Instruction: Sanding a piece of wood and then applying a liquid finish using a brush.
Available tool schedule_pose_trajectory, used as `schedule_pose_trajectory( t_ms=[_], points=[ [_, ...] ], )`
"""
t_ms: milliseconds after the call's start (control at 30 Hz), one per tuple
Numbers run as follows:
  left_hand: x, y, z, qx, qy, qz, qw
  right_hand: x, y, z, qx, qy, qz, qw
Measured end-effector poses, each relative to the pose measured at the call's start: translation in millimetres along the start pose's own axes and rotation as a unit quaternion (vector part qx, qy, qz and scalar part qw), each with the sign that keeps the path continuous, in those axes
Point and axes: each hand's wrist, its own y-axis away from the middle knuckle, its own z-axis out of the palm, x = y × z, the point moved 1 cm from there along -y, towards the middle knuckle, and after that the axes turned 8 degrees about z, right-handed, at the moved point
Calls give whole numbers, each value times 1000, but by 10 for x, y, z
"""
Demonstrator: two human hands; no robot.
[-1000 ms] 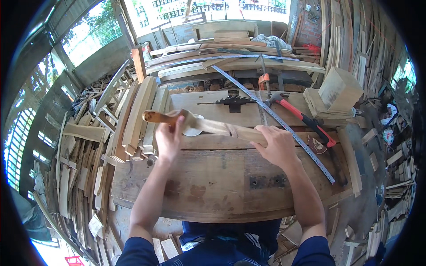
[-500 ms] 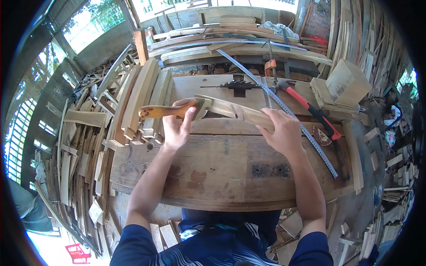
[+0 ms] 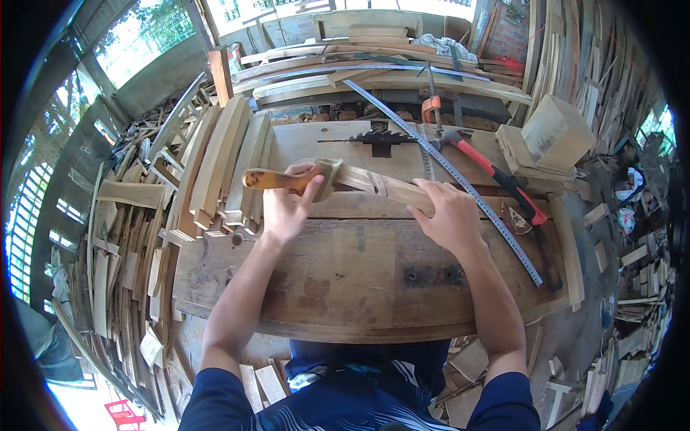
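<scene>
My left hand (image 3: 286, 212) is closed around the varnished orange-brown handle of a brush (image 3: 282, 179). Its pale bristle head lies against the left end of a short wooden strip (image 3: 384, 187). The strip's other end is gripped between the thumb and fingers of my right hand (image 3: 449, 215). Both things are held above the wooden workbench (image 3: 345, 280). Just beyond them a toothed saw blade (image 3: 381, 139) pokes up through a slot in the bench top.
A long metal ruler (image 3: 460, 179) crosses the bench's right side. Beside it lie a red-and-black-handled hammer (image 3: 496, 172) and an orange clamp (image 3: 430, 108). Squared timbers (image 3: 223, 161) are stacked at the left, and a wood block (image 3: 559, 131) stands at the right. Scrap wood surrounds the bench.
The brush has shifted right, so its bristles now cover the strip's left end. My right hand still grips the other end. The whole view has shifted slightly.
</scene>
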Motion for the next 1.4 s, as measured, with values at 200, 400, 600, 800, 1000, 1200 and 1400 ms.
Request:
schedule_pose_trajectory(
  t_ms=[200,400,600,800,1000,1200,1400],
  points=[
    [-126,-43,-148,61,-51,-21,997,-131,-11,-26,-34,-8,-15,999],
    [14,80,44,-48,-12,69,996,-69,-2,-7,10,-30,43,999],
    [-64,-10,-78,16,-46,-7,999,-33,-10,-41,-51,-37,-43,997],
    [94,7,46,-49,21,155,987,-89,-2,22,-33,-35,15,999],
    [62,-15,32,12,-61,279,958,-117,-31,-18,-24,-68,-27,997],
    [81,-39,-77,70,-124,166,976,-55,-32,-69,9,-49,-60,997],
    [-150,-47,-149,73,-119,218,966,-232,-18,-31,-33,-49,-65,996]
  ],
)
